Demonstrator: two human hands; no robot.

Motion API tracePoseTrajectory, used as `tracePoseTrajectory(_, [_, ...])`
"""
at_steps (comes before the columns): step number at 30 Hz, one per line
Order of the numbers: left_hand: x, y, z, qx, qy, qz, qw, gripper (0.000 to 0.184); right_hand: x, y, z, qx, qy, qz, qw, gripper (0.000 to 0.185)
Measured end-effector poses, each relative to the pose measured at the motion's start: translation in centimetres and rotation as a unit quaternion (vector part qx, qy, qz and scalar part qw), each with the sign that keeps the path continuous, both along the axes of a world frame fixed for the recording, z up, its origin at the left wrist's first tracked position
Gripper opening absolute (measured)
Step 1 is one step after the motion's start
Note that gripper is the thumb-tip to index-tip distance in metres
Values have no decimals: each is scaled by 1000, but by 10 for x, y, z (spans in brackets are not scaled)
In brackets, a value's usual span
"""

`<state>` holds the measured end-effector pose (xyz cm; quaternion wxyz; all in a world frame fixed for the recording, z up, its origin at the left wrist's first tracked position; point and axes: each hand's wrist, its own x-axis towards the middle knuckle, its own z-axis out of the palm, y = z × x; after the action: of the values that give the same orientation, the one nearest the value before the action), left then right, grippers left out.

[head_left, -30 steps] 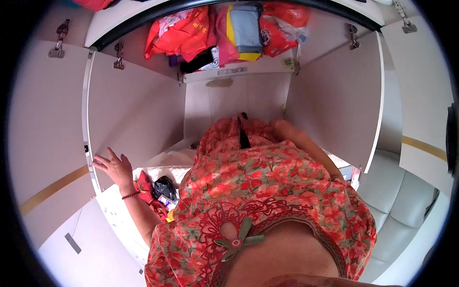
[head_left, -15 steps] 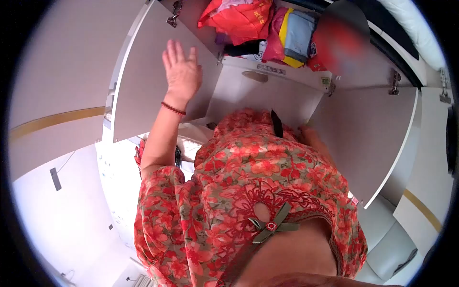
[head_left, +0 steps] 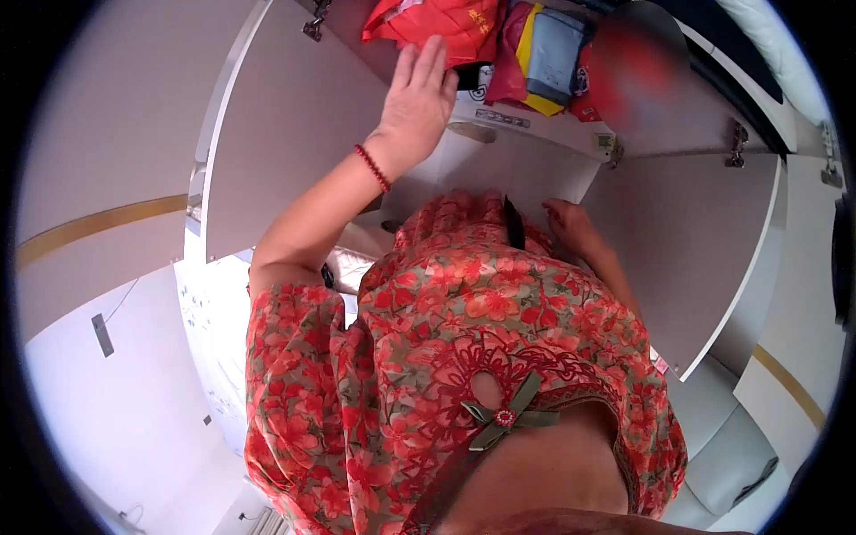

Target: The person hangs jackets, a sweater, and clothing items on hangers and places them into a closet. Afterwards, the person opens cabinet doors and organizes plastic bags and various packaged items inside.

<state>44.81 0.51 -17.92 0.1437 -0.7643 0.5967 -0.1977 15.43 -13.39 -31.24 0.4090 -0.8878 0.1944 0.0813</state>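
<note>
My left hand (head_left: 417, 107), with a red bead bracelet on its wrist, is raised with its fingers stretched out. Its fingertips overlap the lower edge of a red bag (head_left: 464, 28) in the upper compartment; contact cannot be told. To the right of that bag lie a folded grey-blue cloth item (head_left: 555, 58) and a yellow one (head_left: 540, 104), and a black item (head_left: 466, 77) is just beside my fingers. Low by the floral dress (head_left: 490, 294), my right hand (head_left: 571, 225) has loosely bent fingers, and nothing shows in them.
Cabinet doors stand open at the left (head_left: 285, 134) and right (head_left: 691, 259), with metal hinges at their upper corners. A blurred red item (head_left: 637, 62) is at the upper right. Grey-green padded upholstery (head_left: 713, 437) is at the lower right.
My left hand has risen from beside the left door and moved right to the red bag. My right hand now shows more clearly beside the dress. The view has shifted and tilted.
</note>
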Motion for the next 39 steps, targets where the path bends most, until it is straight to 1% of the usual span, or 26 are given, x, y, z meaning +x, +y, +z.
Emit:
tracePoseTrajectory(4, [1,-8,5,33,-3,-21,999,41,7,2,-11,15,-13,18,1000,29])
tracePoseTrajectory(8, [3,-18,5,19,1,-24,1000,38,13,-2,-2,16,-10,24,1000,29])
tracePoseTrajectory(11, [0,-25,9,9,-15,-45,999,35,15,-6,3,-7,-23,-2,1000,24])
tracePoseTrajectory(13, [3,-25,-1,22,77,-32,996,35,14,-5,7,-39,-78,1,996,23])
tracePoseTrajectory(14, [10,-23,-21,7,122,-38,992,40,15,-4,8,-47,-80,-18,996,23])
tracePoseTrajectory(15, [16,-21,-37,-5,181,-39,983,29,18,-2,8,-39,-35,-14,999,24])
tracePoseTrajectory(16, [18,-19,-44,62,195,-1,979,32,18,-2,7,-27,9,-7,1000,24])
tracePoseTrajectory(18, [25,-14,-60,146,230,42,961,43,12,0,-3,-37,-2,-22,999,24])
tracePoseTrajectory(20, [37,-14,-70,212,304,107,923,47,10,2,-14,-46,-14,-26,998,25])
tracePoseTrajectory(21, [49,-12,-81,209,300,106,925,47,13,1,-18,-52,22,-4,998,25])
tracePoseTrajectory(22, [63,-9,-96,187,350,118,911,48,15,-1,-22,-59,58,19,996,25])
tracePoseTrajectory(23, [79,-7,-112,162,399,129,893,50,16,-1,-27,-64,56,20,996,25])
tracePoseTrajectory(25, [112,-6,-148,130,408,137,893,54,18,0,-36,2,71,-13,997,26])
tracePoseTrajectory(26, [128,-8,-164,105,420,144,890,59,19,-2,-34,-2,71,-15,997,26])
tracePoseTrajectory(27, [148,-12,-179,104,421,140,890,59,21,-2,-32,6,35,-13,999,26])
tracePoseTrajectory(28, [167,-20,-193,170,350,131,912,62,24,-3,-30,14,-1,-11,1000,27])
tracePoseTrajectory(29, [179,-29,-199,235,273,117,925,66,28,-3,-26,13,1,-19,1000,27])
tracePoseTrajectory(30, [176,-36,-181,238,270,107,927,66,33,-2,-19,19,23,-16,999,27])
tracePoseTrajectory(31, [166,-45,-144,229,306,172,908,67,38,-2,-16,28,45,-16,998,27])
tracePoseTrajectory(32, [161,-55,-122,221,338,233,885,68,41,-3,-17,29,44,-34,998,27])
tracePoseTrajectory(34, [226,-46,-224,-12,356,150,922,67,53,-4,-30,86,19,-83,993,24])
tracePoseTrajectory(35, [235,-53,-214,9,349,150,925,70,63,-1,-51,90,9,-123,988,24])
tracePoseTrajectory(36, [241,-57,-205,34,342,142,928,73,74,0,-83,76,-36,-94,992,23])
tracePoseTrajectory(37, [311,-53,-289,17,475,189,859,79,78,-1,-100,58,-78,-67,993,22])
tracePoseTrajectory(38, [304,-59,-278,-74,491,156,854,81,88,-3,-101,9,-151,-34,988,23])
tracePoseTrajectory(39, [293,-53,-258,-171,509,136,832,82,103,-6,-99,-45,-218,15,975,24])
